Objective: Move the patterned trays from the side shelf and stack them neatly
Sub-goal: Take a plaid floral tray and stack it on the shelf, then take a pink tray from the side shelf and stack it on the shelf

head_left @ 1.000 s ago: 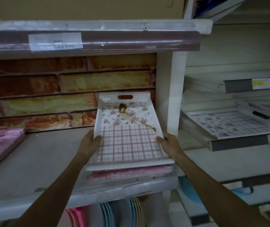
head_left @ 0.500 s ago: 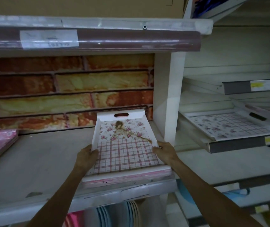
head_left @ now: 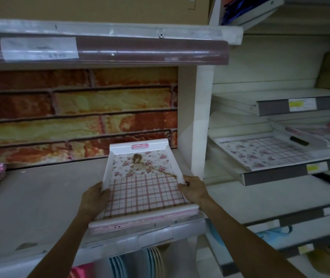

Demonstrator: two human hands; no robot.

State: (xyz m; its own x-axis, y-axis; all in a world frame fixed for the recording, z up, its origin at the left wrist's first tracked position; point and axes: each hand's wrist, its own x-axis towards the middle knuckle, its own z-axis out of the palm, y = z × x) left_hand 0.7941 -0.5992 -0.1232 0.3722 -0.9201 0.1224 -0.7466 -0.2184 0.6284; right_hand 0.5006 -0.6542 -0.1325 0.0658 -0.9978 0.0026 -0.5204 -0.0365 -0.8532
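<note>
Plaid floral tray (head_left: 143, 185) rests on pink tray (head_left: 140, 221), long axis pointing away. Left hand (head_left: 95, 199) and right hand (head_left: 193, 189) clasp its side rims; remaining trays (head_left: 264, 152) lie rightward.

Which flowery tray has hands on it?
The tray on the front shelf, on a pink stack: left hand and right hand hold its sides. The side-shelf tray lies untouched.

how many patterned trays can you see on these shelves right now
4, perhaps more. A white floral-and-plaid tray is held by both hands atop a pink-edged tray. On the side shelf lies a white floral grid tray, with another pink-flowered tray behind, partly cut off.
</note>
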